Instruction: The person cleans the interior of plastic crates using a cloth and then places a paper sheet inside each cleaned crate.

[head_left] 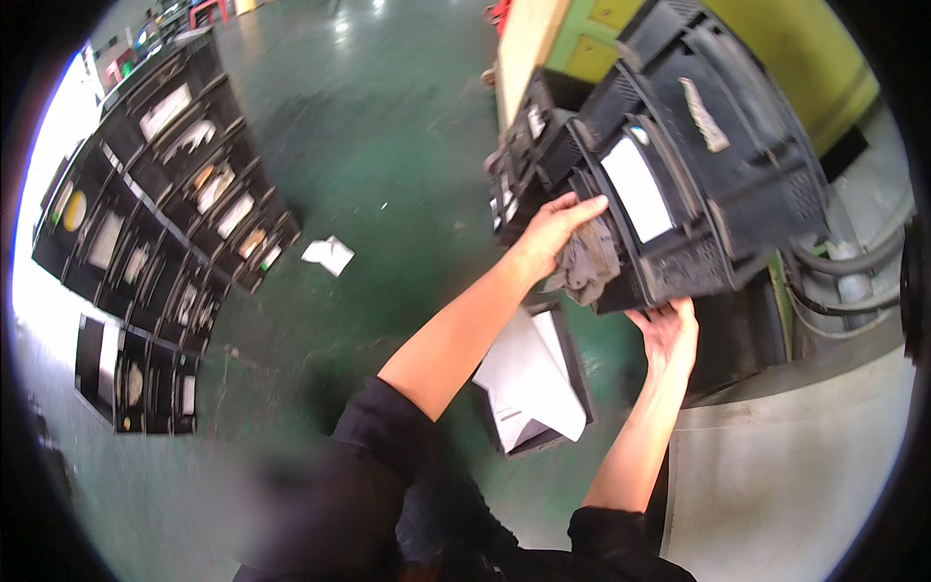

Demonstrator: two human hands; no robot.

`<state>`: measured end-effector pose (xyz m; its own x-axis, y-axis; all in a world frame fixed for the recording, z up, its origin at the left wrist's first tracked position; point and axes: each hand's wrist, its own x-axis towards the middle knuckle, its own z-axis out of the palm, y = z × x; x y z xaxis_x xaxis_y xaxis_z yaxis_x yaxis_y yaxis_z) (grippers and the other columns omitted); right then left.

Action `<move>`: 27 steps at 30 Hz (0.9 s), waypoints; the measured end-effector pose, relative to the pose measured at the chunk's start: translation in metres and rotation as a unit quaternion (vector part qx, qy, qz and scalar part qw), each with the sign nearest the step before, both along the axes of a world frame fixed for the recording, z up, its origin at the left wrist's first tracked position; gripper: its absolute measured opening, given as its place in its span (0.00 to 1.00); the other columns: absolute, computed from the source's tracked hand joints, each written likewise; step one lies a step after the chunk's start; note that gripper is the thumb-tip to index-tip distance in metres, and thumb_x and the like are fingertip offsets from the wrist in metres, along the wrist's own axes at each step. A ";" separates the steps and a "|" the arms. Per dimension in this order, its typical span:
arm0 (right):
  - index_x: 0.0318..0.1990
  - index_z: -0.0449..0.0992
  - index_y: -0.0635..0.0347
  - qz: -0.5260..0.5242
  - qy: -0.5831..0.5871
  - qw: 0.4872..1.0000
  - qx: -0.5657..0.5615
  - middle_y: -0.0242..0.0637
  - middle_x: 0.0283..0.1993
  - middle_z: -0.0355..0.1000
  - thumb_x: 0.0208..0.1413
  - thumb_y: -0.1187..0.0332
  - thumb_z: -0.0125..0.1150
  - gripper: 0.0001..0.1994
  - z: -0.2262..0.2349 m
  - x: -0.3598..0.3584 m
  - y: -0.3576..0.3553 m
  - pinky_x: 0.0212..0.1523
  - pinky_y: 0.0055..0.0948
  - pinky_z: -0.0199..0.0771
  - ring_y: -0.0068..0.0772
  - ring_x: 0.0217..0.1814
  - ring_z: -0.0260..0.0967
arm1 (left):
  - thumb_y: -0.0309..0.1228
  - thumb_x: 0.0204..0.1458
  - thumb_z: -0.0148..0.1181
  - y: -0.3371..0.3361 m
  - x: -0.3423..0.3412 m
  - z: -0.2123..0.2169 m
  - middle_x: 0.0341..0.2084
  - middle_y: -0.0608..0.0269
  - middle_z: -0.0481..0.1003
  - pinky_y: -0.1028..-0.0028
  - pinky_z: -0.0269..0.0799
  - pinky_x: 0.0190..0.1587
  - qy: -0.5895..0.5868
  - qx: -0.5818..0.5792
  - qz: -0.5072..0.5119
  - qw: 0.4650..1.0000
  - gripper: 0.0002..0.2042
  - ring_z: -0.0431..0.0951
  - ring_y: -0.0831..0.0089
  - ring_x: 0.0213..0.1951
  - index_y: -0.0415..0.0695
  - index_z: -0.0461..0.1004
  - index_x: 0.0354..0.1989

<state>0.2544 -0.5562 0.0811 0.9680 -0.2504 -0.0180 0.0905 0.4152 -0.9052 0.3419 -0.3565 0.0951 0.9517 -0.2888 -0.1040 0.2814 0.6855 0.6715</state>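
A black plastic crate (679, 269) with a white paper label (637, 186) on its side is in front of me at the right, at the near end of a stack. My left hand (555, 233) is closed on a crumpled grey rag (588, 260) at the crate's left end, with the thumb on top; some of its fingers are hidden. From below, my right hand (667, 335) grips the crate's lower edge, its fingertips partly hidden. A larger black crate (722, 107) with a torn label rises behind the labelled one.
Stacked black crates (155, 194) with papers on their sides stand at the left. A black bin (579, 373) with white sheets (529, 378) sits on the green floor below my hands. Scrap paper (330, 254) lies mid-floor. Hoses (853, 281) and a pale metal surface (776, 485) are at the right.
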 end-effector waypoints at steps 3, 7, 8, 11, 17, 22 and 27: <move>0.50 0.67 0.60 0.003 -0.015 1.000 0.004 0.41 0.50 0.66 0.48 0.58 0.57 0.22 -0.026 -0.049 0.027 0.44 0.50 0.69 0.35 0.52 0.63 | 0.40 0.45 0.63 0.036 -0.046 -0.023 0.44 0.64 0.70 0.69 0.63 0.51 -0.033 0.032 -0.053 0.998 0.24 0.69 0.73 0.48 0.43 0.67 0.49; 0.52 0.65 0.60 0.041 -0.002 0.998 0.054 0.40 0.50 0.66 0.49 0.66 0.60 0.22 -0.069 -0.088 0.090 0.47 0.48 0.71 0.38 0.49 0.67 | 0.41 0.45 0.63 0.099 -0.114 -0.046 0.51 0.55 0.64 0.67 0.62 0.52 0.066 0.074 0.059 0.993 0.36 0.66 0.67 0.51 0.36 0.54 0.59; 0.53 0.64 0.60 0.059 0.011 0.997 0.055 0.40 0.49 0.67 0.48 0.68 0.60 0.23 -0.072 -0.093 0.117 0.48 0.49 0.70 0.38 0.50 0.66 | 0.39 0.44 0.63 0.122 -0.134 -0.045 0.47 0.56 0.68 0.69 0.66 0.49 0.074 0.074 0.096 0.990 0.35 0.70 0.69 0.47 0.34 0.55 0.58; 0.55 0.59 0.63 0.115 0.059 0.988 0.088 0.41 0.50 0.66 0.45 0.73 0.63 0.29 -0.098 -0.098 0.161 0.47 0.34 0.71 0.34 0.49 0.67 | 0.38 0.47 0.61 0.154 -0.159 -0.112 0.47 0.57 0.69 0.69 0.66 0.49 0.141 0.089 0.268 0.949 0.29 0.71 0.68 0.47 0.37 0.59 0.55; 0.42 0.61 0.60 0.245 0.105 0.962 0.051 0.36 0.43 0.66 0.47 0.72 0.61 0.17 -0.152 -0.103 0.221 0.46 0.28 0.69 0.26 0.43 0.68 | 0.32 0.52 0.54 0.212 -0.214 -0.196 0.42 0.63 0.72 0.70 0.69 0.46 0.020 -0.028 0.320 0.947 0.16 0.72 0.71 0.43 0.43 0.66 0.48; 0.41 0.61 0.60 0.284 0.153 0.946 0.022 0.32 0.38 0.64 0.47 0.70 0.60 0.17 -0.223 -0.113 0.242 0.42 0.26 0.71 0.24 0.39 0.66 | 0.36 0.53 0.50 0.238 -0.242 -0.265 0.43 0.60 0.70 0.65 0.70 0.47 0.042 -0.002 0.347 0.937 0.19 0.73 0.66 0.44 0.44 0.61 0.52; 0.42 0.62 0.61 0.263 0.210 0.941 0.022 0.33 0.38 0.64 0.48 0.70 0.57 0.14 -0.260 -0.125 0.237 0.42 0.29 0.70 0.26 0.39 0.66 | 0.33 0.52 0.54 0.226 -0.254 -0.291 0.39 0.65 0.73 0.70 0.69 0.43 0.123 -0.034 0.354 0.927 0.14 0.73 0.72 0.40 0.45 0.68 0.47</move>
